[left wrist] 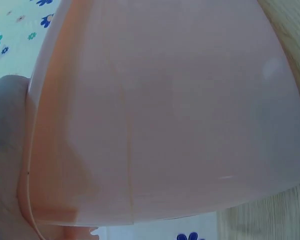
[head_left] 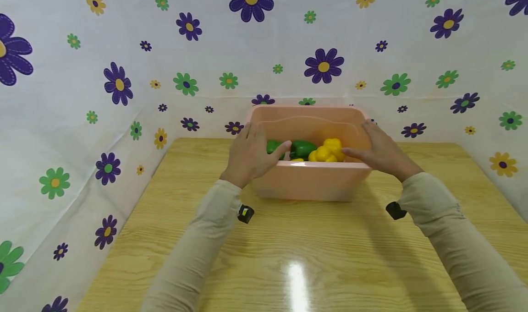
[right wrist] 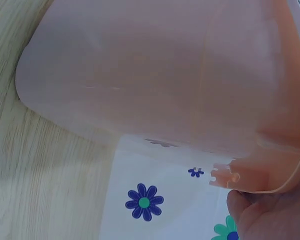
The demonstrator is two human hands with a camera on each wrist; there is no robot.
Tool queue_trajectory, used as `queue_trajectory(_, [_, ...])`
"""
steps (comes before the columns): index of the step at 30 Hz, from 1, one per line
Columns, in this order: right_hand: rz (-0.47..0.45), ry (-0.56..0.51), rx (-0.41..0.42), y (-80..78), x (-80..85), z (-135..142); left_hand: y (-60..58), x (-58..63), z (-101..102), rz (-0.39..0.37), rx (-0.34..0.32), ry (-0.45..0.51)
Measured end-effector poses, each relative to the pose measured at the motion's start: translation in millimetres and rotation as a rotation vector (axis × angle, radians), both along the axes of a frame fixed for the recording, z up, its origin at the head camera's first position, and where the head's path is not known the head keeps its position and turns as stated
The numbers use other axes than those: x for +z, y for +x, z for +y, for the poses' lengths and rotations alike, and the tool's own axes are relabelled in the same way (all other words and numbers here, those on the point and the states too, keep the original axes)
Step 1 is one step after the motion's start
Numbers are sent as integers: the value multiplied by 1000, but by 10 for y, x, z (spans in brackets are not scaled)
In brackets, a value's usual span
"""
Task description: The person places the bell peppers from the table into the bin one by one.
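Note:
A pink plastic bin [head_left: 305, 181] stands on the table near the back wall. Inside it lie green bell peppers [head_left: 303, 148] and a yellow bell pepper [head_left: 327, 150], with a bit of another yellow piece behind the front rim. My left hand [head_left: 249, 156] holds the bin's left end at the rim, thumb reaching over the inside. At the right end my right hand [head_left: 381, 149] grips the rim likewise, its thumb beside the yellow pepper. In the right wrist view, fingertips [right wrist: 238, 202] show at the rim's edge. Both wrist views are mostly filled by the bin's outer wall [left wrist: 180, 110].
A wood-grain table [head_left: 264, 257] extends in front of the bin. White cloth [head_left: 280, 41] printed with flowers hangs behind it and along both sides. Small black wrist cameras [head_left: 245, 213] stick out from under the sleeves.

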State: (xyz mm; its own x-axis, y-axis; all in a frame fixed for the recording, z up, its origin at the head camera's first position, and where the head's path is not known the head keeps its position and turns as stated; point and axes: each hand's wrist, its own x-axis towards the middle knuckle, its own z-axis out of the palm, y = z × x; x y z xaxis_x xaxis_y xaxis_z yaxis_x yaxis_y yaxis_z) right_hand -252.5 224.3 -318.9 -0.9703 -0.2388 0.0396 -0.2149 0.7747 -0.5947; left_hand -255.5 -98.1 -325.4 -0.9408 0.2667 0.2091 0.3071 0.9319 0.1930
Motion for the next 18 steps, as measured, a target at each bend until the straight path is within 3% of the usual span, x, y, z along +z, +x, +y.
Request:
queue_trajectory(10, [-22,-16,-6,22,0,188,31,-12,221,16,2,-30])
queue_trajectory(18, [-42,-9,-22,4,-11,234,32,-22,257,26,1,-47])
